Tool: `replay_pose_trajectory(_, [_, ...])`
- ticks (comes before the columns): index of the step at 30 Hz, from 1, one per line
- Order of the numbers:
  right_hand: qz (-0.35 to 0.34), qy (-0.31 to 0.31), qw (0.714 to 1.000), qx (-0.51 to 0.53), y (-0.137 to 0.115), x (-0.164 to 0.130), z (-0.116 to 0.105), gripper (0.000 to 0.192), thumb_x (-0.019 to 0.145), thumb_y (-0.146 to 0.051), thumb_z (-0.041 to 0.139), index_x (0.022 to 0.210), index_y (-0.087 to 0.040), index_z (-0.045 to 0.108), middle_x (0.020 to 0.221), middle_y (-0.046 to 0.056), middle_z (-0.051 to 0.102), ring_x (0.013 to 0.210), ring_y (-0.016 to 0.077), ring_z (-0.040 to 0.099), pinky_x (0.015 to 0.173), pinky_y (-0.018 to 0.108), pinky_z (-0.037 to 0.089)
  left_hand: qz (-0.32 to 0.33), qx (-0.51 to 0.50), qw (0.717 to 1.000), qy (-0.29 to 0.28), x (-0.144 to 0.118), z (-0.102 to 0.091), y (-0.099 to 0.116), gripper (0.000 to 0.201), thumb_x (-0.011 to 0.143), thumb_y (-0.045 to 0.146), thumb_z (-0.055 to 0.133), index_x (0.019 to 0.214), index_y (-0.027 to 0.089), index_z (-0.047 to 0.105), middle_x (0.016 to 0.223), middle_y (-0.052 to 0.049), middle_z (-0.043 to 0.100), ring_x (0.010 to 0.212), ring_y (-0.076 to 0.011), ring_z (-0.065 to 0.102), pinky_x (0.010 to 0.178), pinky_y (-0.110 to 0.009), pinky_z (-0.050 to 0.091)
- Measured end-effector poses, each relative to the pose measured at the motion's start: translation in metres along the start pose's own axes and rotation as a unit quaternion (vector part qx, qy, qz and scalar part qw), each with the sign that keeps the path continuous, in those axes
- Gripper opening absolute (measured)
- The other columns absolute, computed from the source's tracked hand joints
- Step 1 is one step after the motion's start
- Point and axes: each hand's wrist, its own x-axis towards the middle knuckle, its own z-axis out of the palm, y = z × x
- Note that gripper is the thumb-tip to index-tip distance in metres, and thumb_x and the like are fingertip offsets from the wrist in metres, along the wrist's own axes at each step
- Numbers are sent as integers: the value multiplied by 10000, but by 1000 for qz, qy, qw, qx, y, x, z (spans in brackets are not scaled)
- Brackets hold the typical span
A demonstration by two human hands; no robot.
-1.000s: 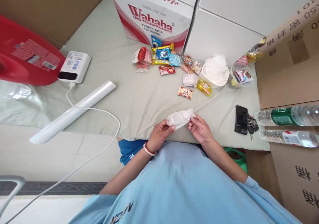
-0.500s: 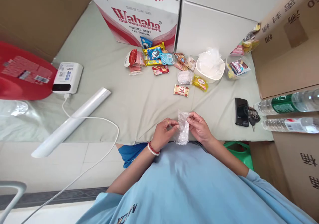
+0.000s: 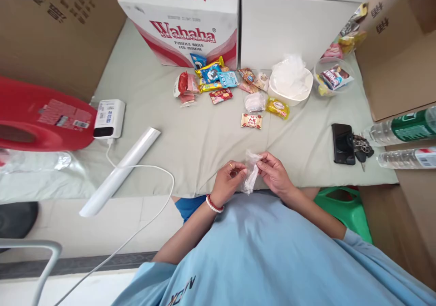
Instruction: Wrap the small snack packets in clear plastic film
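A crumpled clear plastic bag [image 3: 251, 173] hangs between my two hands at the table's near edge. My left hand [image 3: 229, 179] pinches its left side with thumb and fingertips. On the other side my right hand [image 3: 274, 172] grips the upper edge between thumb and forefinger. Beyond the hands lies a small cream-and-red snack packet [image 3: 251, 120]. Behind that are a yellow packet [image 3: 277, 108] and a white wrapped bundle [image 3: 255, 102]. A white bowl [image 3: 295, 98] with crumpled clear plastic in it stands to their right.
Several colourful snack packets [image 3: 211, 73] are heaped before the Wahaha box [image 3: 184, 33]. To the right are a clear tub [image 3: 320, 65], a phone [image 3: 342, 143], keys [image 3: 363, 147] and two bottles [image 3: 413, 126]. At left, a cable [image 3: 153, 165] crosses a silvery tube [image 3: 121, 172] near a white device [image 3: 109, 119].
The plastic bag has become narrower and more bunched between the hands, which keep hold of it. My view has shifted slightly to the left.
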Motion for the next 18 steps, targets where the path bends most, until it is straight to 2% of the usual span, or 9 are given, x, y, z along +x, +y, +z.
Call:
replay_pose_trajectory(5, [-19,-41,991,-125,-10,-4,-17,269,798,-468,846,839,-246,700,699,-25,599,642,138,521,638,278,445,66,-53,995,57,-2,19,-4,355,831,423,792,1132,250,720,1060,-60,671,892,-179,610,779,-309,502])
replay_pose_trajectory(9, [-37,-101,974,-202,-14,0,-13,227,846,-452,811,858,-244,723,776,-1,628,705,151,531,684,292,444,114,-82,988,68,-1,9,-1,219,873,448,761,915,234,738,925,-45,651,814,-167,594,748,-314,490])
replay_pose_trajectory(12, [-33,-138,978,-150,-11,4,-6,250,867,-478,781,848,-235,731,872,22,652,733,153,547,708,302,459,108,-87,989,55,-1,-4,3,230,879,451,762,860,225,724,876,-34,643,805,-162,587,760,-311,487])
replay_pose_trajectory(14, [-30,-118,989,-84,-6,5,-3,295,891,-525,737,855,-231,728,918,29,658,694,137,531,686,298,459,97,-93,990,35,0,-9,6,226,877,444,767,884,222,726,901,-39,653,835,-166,598,785,-312,495])
replay_pose_trajectory(16, [-24,-81,995,-53,-2,7,-3,283,885,-518,746,978,-251,734,1007,28,665,684,120,517,662,279,454,94,-110,989,9,1,-10,8,213,873,422,776,912,218,731,951,-50,664,869,-170,609,800,-311,501])
replay_pose_trajectory(18, [-11,-73,995,-66,0,8,-6,375,841,-463,806,1160,-292,705,1131,23,661,727,116,533,654,259,452,99,-133,986,-19,3,-7,8,197,872,400,781,913,213,735,1003,-66,671,897,-174,613,809,-312,505])
